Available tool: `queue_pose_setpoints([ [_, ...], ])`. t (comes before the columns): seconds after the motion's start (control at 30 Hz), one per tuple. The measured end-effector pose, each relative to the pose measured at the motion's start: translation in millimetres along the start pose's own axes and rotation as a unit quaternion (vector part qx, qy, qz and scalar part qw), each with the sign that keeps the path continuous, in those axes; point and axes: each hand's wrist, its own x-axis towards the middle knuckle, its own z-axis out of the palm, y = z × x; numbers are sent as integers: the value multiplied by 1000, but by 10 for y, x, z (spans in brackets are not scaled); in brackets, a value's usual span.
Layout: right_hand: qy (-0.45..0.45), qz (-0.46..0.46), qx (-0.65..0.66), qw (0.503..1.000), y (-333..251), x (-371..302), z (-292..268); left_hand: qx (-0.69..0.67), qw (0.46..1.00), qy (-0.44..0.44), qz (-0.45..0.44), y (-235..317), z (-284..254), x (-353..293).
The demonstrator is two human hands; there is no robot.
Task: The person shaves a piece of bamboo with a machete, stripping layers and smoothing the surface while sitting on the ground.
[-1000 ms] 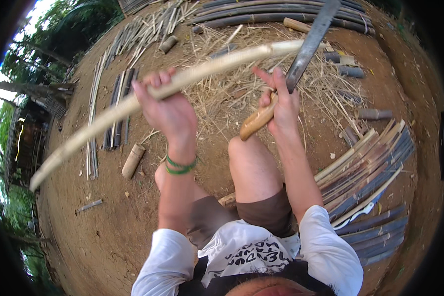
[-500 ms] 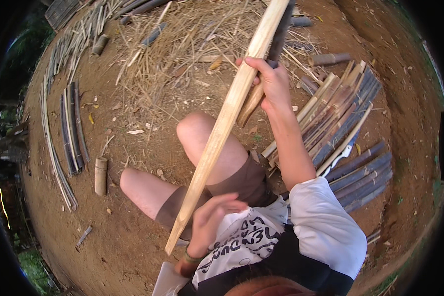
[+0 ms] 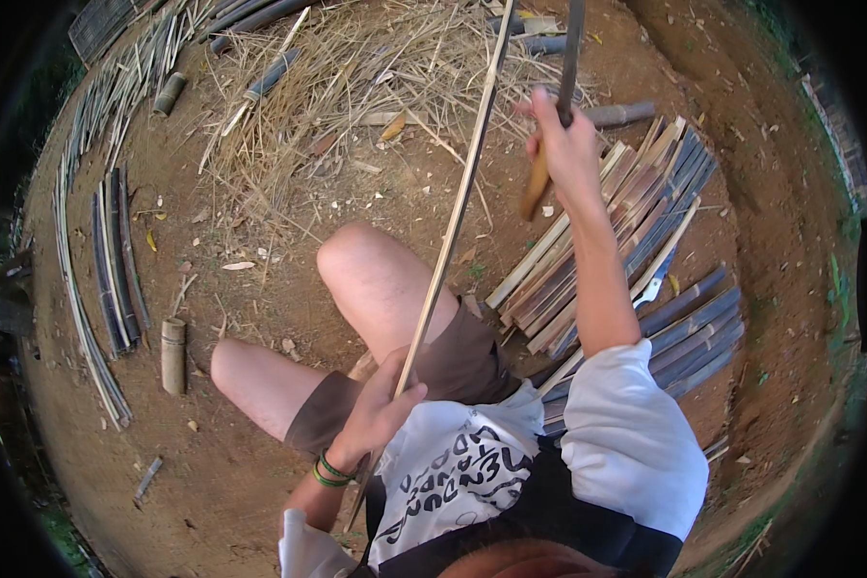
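My left hand is closed round the lower part of a long bamboo strip, which slants up and away across my lap with its narrow edge showing. To its right, my right hand grips a machete. The dark blade points away from me, and the wooden handle end sticks out below my fingers. A visible gap separates the blade from the strip. My right fingers are slightly blurred.
Split bamboo pieces lie stacked at my right, beside a white-handled tool and darker bamboo slats. Thin shavings cover the ground ahead. Left of my knees are a short bamboo section and long strips.
The strip has turned from its broad pale face to its edge. My left hand has taken hold of it; my right hand has let go of it and moved right with the machete.
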Motion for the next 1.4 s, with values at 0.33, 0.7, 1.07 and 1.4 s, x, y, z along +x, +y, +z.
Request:
queue_pose_setpoints([
  [0.33, -278, -185, -470, 817, 430, -1180, -585, 47, 997, 57, 5, -54, 210, 822],
  [0.7, -239, -264, -511, 783, 123, -758, -618, 119, 981, 121, 95, 220, 311, 750],
  [1.07, -200, -299, -511, 780, 151, -517, -603, 129, 972, 140, 137, 321, 279, 705],
  [1.4, -132, -204, -571, 784, 29, -38, -785, 145, 975, 122, 114, 225, 312, 519],
])
